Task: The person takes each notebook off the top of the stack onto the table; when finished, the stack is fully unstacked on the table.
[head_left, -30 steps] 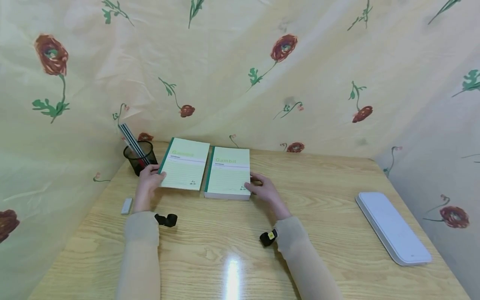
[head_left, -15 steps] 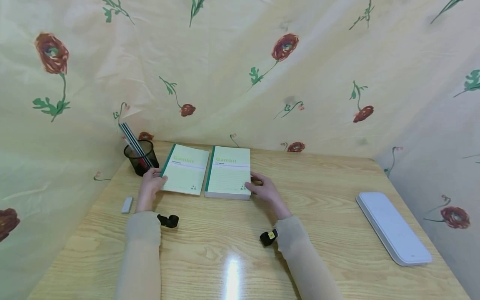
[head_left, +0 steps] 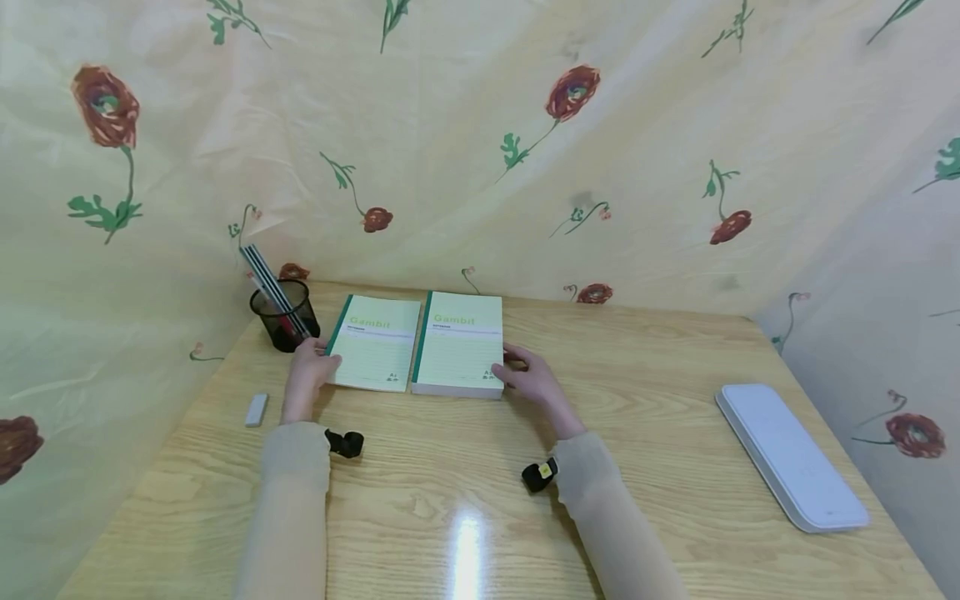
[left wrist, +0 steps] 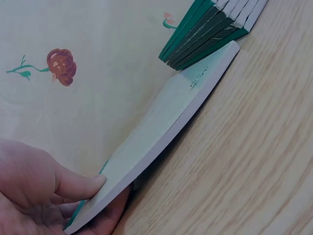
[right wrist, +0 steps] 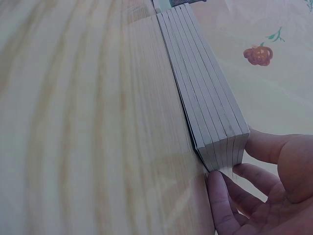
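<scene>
My left hand (head_left: 310, 371) pinches a single pale green notebook (head_left: 375, 343) at its dark green spine. In the left wrist view, the thumb lies on the cover and fingers are underneath, and the spine side is raised off the table. Just right of it lies a stack of several matching notebooks (head_left: 459, 343), spines facing left. My right hand (head_left: 531, 382) holds the stack's right side near the front corner. The right wrist view shows the thumb at the top edge of the stack (right wrist: 200, 83) and fingers low against its side.
A black mesh pen cup (head_left: 285, 321) with striped pencils stands left of the single notebook, close to my left hand. A small white eraser-like block (head_left: 257, 410) lies nearer on the wooden table (head_left: 420, 483). At the right is a white, rounded flat case (head_left: 791, 458). Flowered cloth (head_left: 450, 150) hangs behind.
The single notebook has come down from a raised, tilted pose to nearly flat, its far edge moving nearer. My left hand has shifted slightly right. The right hand and the stack have stayed put.
</scene>
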Available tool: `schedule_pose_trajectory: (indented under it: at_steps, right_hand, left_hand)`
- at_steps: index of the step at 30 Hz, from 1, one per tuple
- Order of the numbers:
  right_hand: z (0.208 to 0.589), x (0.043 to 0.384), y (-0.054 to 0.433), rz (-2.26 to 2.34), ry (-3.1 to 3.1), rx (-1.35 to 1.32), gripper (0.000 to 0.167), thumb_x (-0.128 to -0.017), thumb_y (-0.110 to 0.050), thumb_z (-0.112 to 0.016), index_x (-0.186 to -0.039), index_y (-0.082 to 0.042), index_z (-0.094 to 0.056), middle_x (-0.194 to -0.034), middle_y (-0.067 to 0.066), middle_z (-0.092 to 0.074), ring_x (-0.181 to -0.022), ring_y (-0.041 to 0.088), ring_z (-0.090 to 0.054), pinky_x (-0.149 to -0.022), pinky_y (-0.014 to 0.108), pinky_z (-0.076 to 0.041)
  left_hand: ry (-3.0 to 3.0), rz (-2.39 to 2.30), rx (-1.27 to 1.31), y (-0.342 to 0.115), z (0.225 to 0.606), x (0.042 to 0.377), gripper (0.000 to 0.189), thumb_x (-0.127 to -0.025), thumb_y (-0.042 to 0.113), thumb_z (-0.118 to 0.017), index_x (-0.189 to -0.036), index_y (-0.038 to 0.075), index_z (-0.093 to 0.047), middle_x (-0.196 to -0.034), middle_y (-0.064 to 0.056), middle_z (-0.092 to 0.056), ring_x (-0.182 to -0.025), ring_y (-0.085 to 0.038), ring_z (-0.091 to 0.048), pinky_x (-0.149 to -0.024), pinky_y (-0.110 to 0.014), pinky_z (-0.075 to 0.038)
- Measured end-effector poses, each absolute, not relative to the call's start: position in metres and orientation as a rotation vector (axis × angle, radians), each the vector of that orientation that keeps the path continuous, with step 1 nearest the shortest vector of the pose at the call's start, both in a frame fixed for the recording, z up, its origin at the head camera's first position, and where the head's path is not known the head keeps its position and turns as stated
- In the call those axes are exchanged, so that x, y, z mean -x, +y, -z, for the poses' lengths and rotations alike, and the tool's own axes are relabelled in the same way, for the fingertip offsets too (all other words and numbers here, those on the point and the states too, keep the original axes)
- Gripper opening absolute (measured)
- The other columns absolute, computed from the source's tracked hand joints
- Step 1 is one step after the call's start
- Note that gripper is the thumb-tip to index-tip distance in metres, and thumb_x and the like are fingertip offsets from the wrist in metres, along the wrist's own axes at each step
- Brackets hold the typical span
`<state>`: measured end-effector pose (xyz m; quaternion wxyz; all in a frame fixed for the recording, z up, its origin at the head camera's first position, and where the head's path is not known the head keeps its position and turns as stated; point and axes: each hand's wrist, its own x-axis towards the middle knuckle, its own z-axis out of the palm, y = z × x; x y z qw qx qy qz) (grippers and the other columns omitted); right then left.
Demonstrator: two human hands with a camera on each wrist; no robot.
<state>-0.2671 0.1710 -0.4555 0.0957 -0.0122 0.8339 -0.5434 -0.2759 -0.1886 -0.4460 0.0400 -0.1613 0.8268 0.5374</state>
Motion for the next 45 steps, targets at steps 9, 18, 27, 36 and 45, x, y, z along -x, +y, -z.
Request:
schedule_pose_trajectory:
  at_steps: [9, 18, 27, 36, 45]
  right_hand:
    - [0.455, 0.267, 0.172, 1.610, 2.470, 0.030, 0.057, -0.098, -0.020, -0.066, -0.149, -0.008, -0.045, -0.142, 0.018, -0.049, -0.122, 0.033, -0.052, -0.089, 0.039, -0.052]
    - [0.455, 0.265, 0.172, 1.625, 2.454, 0.002, 0.057, -0.097, -0.021, -0.067, -0.149, -0.010, -0.046, -0.143, 0.017, -0.050, -0.124, 0.033, -0.051, -0.091, 0.041, -0.051]
    - [0.454, 0.264, 0.172, 1.637, 2.444, -0.012, 0.057, -0.097, -0.021, -0.067, -0.149, -0.010, -0.046, -0.144, 0.016, -0.049, -0.125, 0.032, -0.050, -0.093, 0.042, -0.050]
    - [0.453, 0.262, 0.171, 1.647, 2.433, 0.019, 0.058, -0.097, -0.021, -0.067, -0.149, -0.005, -0.044, -0.144, 0.020, -0.048, -0.125, 0.035, -0.049, -0.094, 0.043, -0.050]
    - [0.450, 0.261, 0.170, 1.641, 2.454, 0.012, 0.057, -0.097, -0.019, -0.067, -0.148, -0.007, -0.046, -0.143, 0.018, -0.050, -0.124, 0.033, -0.051, -0.092, 0.040, -0.051]
  left_hand:
    - [2.670, -1.424, 0.457, -0.186, 0.439, 0.275, 0.048, -0.098, 0.007, -0.051, -0.140, -0.013, -0.040, -0.135, -0.033, -0.046, -0.119, -0.040, -0.047, -0.101, -0.051, -0.041]
    - [2.790, -1.185, 0.492, -0.184, 0.437, 0.272, 0.049, -0.098, 0.013, -0.054, -0.141, -0.010, -0.046, -0.140, -0.030, -0.049, -0.125, -0.044, -0.048, -0.102, -0.056, -0.040]
    - [2.864, -1.158, 0.517, -0.181, 0.437, 0.270, 0.044, -0.097, 0.012, -0.057, -0.134, -0.009, -0.054, -0.135, -0.029, -0.054, -0.121, -0.044, -0.052, -0.097, -0.058, -0.044]
    - [2.870, -1.165, 0.548, -0.183, 0.440, 0.264, 0.042, -0.095, 0.012, -0.057, -0.133, -0.008, -0.057, -0.135, -0.028, -0.055, -0.120, -0.044, -0.053, -0.095, -0.058, -0.044]
    - [2.901, -1.135, 0.519, -0.182, 0.433, 0.266, 0.044, -0.096, 0.016, -0.055, -0.133, -0.009, -0.055, -0.134, -0.027, -0.056, -0.120, -0.044, -0.053, -0.096, -0.057, -0.045]
